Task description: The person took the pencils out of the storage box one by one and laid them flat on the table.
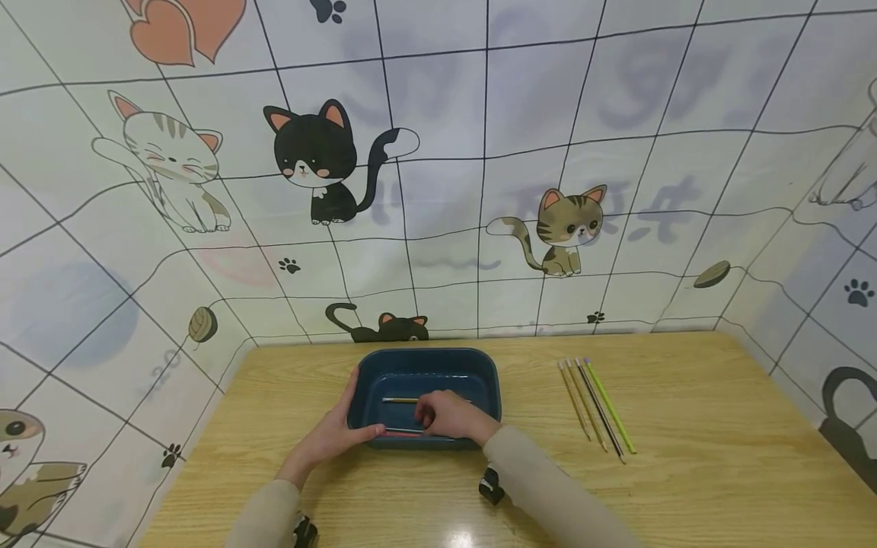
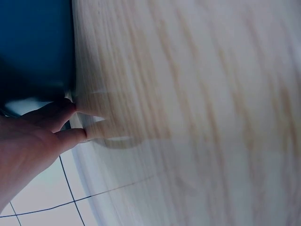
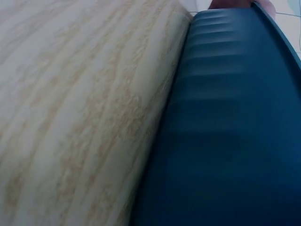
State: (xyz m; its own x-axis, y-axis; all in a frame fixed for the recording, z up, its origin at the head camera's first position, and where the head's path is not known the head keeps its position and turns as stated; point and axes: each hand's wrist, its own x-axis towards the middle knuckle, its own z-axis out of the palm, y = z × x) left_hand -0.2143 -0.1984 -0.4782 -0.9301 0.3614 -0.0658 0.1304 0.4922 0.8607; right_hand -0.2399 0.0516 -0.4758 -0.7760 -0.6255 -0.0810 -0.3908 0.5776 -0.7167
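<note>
A dark blue rectangular tub (image 1: 428, 358) stands on the table with several pencils inside. One yellowish pencil (image 1: 400, 399) lies crosswise in it, partly behind my right hand. Along the near inner wall lie a red pencil (image 1: 403, 434) and a pale one beside it. My left hand (image 1: 332, 435) holds the tub's left side, fingers along the outer wall and thumb at the near left corner. Reaching over the near rim, my right hand (image 1: 448, 415) is inside the tub, fingers bent downward near the pencils. Its fingertips are largely hidden, so a grip cannot be made out.
Right of the tub, several pencils lie side by side on the wooden table (image 1: 699, 426), among them a lime green pencil (image 1: 610, 407) and a dark one (image 1: 600, 411). A wall covering (image 1: 452, 190) with cartoon cats and grid lines rises behind the table and at both sides.
</note>
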